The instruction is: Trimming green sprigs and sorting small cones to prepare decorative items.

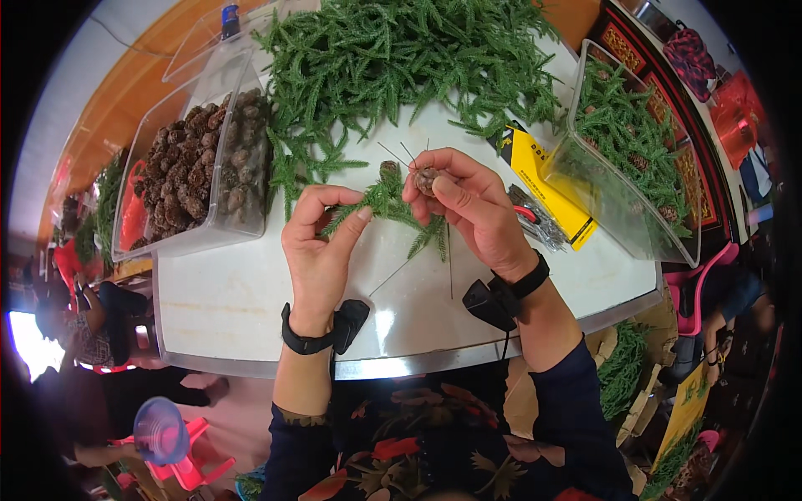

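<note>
Clock directions from the two hands, mid-table. Left hand (317, 250): thumb and index pinching a green sprig (384, 200), other fingers curled. Right hand (478, 200): thumb and fingers closed round a brown pine cone (425, 180), just beside the sprig at its 2 o'clock. Sprig and cone are both up over the white table (225, 292). Brown piece at the sprig's 12 end, looks like another cone. Thin wires (407, 151) stick out at 11 to 12 by the held cone; two more run out toward 7 and 5, can't tell what they're fixed to.

Rest of table: big heap of green sprigs (401, 63) at 12. Clear tub (188, 238) at 9, loaded with cones (184, 171). Yellow packet (549, 179) at 3, red-handled tool (525, 214) lying near it among silvery wire bits (549, 232). Second clear tub (618, 204) between 2 and 3, greenery with cones inside. Black strap on each wrist. Off the table, pink stool (190, 455) at 7.
</note>
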Available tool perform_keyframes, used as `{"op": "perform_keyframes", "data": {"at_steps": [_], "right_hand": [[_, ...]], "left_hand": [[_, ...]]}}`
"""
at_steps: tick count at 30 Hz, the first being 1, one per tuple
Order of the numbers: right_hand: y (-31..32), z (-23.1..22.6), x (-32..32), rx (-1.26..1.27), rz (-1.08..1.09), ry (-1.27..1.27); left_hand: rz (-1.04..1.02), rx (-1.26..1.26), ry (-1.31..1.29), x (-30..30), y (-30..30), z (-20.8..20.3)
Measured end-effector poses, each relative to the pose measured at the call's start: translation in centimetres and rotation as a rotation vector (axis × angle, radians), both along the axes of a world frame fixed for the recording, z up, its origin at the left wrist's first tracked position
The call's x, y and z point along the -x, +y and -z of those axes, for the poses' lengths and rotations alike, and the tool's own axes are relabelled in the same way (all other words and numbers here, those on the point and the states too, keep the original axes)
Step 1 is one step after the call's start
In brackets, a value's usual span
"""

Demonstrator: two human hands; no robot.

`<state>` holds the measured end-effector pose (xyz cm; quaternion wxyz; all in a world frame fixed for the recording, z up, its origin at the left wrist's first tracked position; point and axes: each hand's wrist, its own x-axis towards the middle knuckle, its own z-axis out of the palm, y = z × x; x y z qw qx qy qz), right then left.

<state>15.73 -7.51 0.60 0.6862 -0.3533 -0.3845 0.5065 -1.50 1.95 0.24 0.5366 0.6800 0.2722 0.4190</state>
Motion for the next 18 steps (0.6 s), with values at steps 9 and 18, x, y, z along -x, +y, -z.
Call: {"op": "perform_keyframes", "data": {"at_steps": [9, 18], "right_hand": [[-0.3, -0.4, 1.1, -0.066, 0.077, -0.160], [0.1, 0.0, 2.8, -0.177, 0.156, -0.243]], "left_hand": [[-0.011, 0.058, -0.008, -0.2, -0.2, -0.3], [-0.066, -0.165, 0.083, -0.2, 0.0, -0.1]]}}
